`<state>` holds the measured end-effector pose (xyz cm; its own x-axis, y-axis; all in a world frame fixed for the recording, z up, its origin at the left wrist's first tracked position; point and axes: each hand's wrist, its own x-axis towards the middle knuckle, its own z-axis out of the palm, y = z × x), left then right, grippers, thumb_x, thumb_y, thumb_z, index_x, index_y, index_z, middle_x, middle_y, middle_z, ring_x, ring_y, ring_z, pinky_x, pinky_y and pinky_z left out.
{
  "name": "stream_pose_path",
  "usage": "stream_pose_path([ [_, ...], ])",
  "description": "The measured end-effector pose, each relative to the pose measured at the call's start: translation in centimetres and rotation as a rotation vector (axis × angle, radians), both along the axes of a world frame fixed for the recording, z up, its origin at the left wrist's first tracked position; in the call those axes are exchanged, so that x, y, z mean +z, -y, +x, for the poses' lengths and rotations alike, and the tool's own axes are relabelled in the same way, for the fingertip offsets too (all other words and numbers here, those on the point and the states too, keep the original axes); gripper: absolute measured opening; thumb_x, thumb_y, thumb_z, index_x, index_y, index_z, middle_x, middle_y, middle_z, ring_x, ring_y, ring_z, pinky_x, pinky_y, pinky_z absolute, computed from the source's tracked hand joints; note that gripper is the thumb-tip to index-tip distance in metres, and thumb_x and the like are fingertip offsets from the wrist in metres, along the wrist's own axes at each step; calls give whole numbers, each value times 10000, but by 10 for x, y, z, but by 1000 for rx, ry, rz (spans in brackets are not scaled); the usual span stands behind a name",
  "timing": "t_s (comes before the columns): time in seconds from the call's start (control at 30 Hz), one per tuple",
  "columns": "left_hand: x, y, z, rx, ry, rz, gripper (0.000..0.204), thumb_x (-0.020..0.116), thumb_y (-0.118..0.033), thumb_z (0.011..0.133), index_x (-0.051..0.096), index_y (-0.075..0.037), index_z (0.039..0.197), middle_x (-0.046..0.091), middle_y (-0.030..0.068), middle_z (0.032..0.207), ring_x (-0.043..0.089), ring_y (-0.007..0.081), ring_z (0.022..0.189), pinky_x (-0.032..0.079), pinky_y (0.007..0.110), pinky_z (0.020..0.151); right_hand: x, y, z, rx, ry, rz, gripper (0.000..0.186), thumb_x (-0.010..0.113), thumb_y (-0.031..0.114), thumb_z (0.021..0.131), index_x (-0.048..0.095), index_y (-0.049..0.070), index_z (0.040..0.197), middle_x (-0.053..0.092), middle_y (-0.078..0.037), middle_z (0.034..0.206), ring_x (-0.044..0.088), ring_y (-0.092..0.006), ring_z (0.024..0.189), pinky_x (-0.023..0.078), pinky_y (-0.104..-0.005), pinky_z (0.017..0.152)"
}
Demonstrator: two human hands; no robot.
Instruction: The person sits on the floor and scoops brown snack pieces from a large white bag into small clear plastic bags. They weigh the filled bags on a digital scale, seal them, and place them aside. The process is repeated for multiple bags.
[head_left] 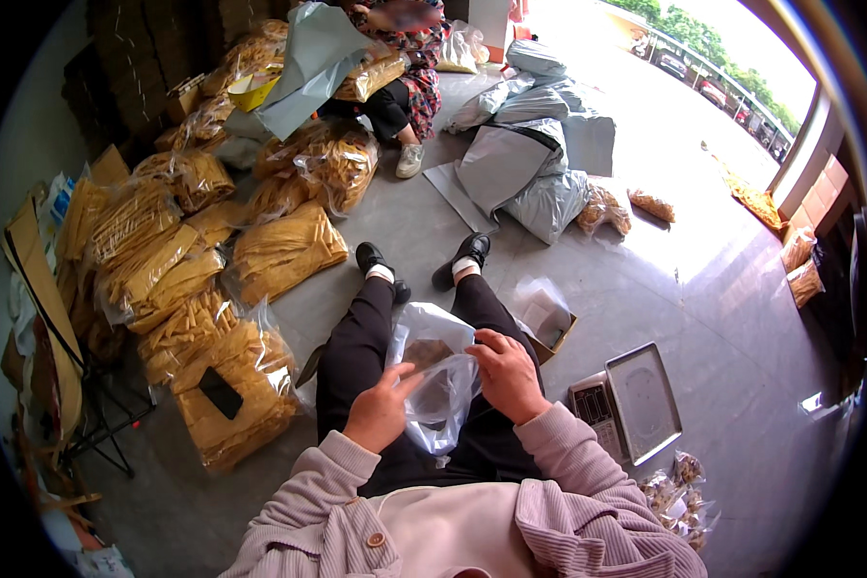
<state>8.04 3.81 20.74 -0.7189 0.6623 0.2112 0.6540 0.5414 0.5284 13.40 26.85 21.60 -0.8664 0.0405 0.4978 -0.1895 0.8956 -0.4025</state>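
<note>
A clear plastic bag [440,378] is held over my lap, between my thighs, with its mouth toward my knees. My right hand [511,376] has its fingers closed on the right edge of the mouth. On the opposite side, my left hand [380,412] pinches the bag's left edge, its index finger pointing inward. Something brownish shows through the film; whether it lies inside or behind the bag I cannot tell. Just past my right knee stands a small open carton [549,332] with clear plastic bags [539,306] in it.
A scale [597,412] with a metal tray [643,400] is at my right, near bagged dried goods [679,501]. Clear bags of yellowish strips [289,252] pile up at left, one bearing a dark phone [221,393]. Ahead are grey sacks [539,164] and a seated person [424,87].
</note>
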Motion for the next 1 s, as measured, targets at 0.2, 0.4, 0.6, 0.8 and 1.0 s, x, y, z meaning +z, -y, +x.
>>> stream_pose_path([
  [0.2,-2,-13,6,-11,0,53,541,511,51,781,524,-71,1308,508,107,1358,657,347,922,543,413,766,13,51,9,389,504,-61,201,618,61,748,647,52,947,623,-155,1063,604,-295,998,479,-418,851],
  [0.4,7,-29,33,-243,101,142,583,498,41,782,488,-56,1356,502,113,1389,602,316,1096,530,368,844,-96,40,10,466,145,293,360,594,140,805,606,66,1156,603,-144,1203,549,-308,1167,424,-492,969],
  [0.6,-6,-17,25,-152,62,83,473,509,21,797,577,-57,1259,562,75,1321,645,300,988,549,370,778,-84,53,13,500,910,289,451,599,271,847,556,138,1275,550,-150,1316,458,-317,1294,298,-643,1053],
  [0.8,-30,-6,28,-56,79,-7,403,510,16,793,625,-55,1173,605,74,1250,647,303,978,548,378,791,-75,53,23,437,940,229,473,657,336,809,588,127,1228,653,-145,1087,620,-309,1056,401,-556,959],
  [1.0,-32,-4,29,-88,45,18,407,509,16,796,613,-58,1183,605,93,1241,631,298,1024,539,374,827,-64,48,31,448,722,282,324,633,296,825,622,121,1098,683,-118,908,667,-316,879,479,-453,824],
])
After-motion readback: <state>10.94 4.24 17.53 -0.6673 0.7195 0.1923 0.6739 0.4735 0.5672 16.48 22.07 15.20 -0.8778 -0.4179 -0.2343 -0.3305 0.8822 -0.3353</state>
